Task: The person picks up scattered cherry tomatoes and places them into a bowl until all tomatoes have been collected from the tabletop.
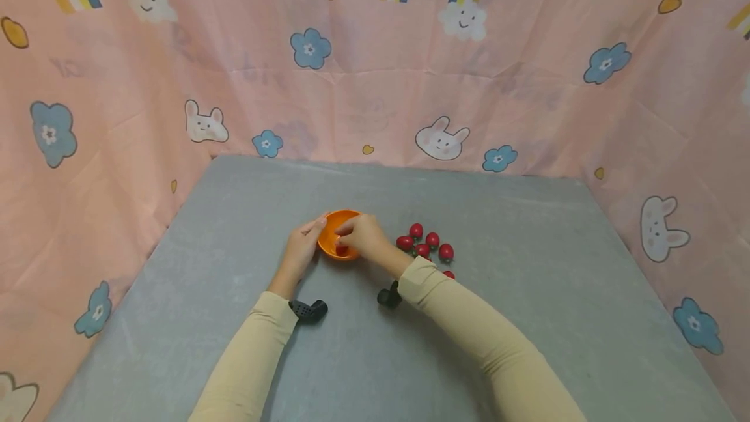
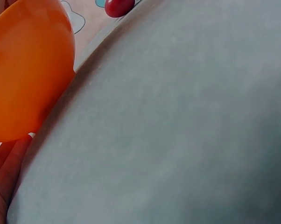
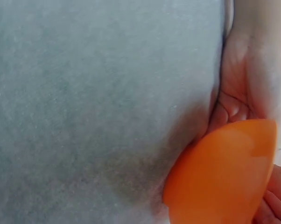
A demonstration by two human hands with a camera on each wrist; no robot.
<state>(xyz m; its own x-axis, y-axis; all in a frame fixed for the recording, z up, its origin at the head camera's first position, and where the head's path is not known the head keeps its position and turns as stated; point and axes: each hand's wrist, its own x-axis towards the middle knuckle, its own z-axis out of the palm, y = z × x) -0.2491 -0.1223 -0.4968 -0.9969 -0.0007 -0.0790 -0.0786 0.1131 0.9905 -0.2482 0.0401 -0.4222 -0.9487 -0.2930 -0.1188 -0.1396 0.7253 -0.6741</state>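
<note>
In the head view, an orange bowl (image 1: 329, 244) stands on the grey table. My left hand (image 1: 300, 247) holds its left side, thumb at the rim; in the left wrist view, fingers (image 2: 12, 165) lie under the bowl's curved side. My right hand (image 1: 368, 238) reaches over the right rim into the bowl, its thumb and forefinger apart. Just below these fingertips, a red cherry tomato (image 1: 342, 251) shows inside the bowl, partly covered by the hand. Several more cherry tomatoes (image 1: 432, 240) lie on the table, to the right of the bowl.
One tomato (image 1: 448, 275) is partly hidden by the right sleeve. Black wrist-worn devices (image 1: 309, 311) are on both forearms. A pink patterned curtain (image 1: 363, 103) hangs behind the table (image 1: 527, 266) and along its sides.
</note>
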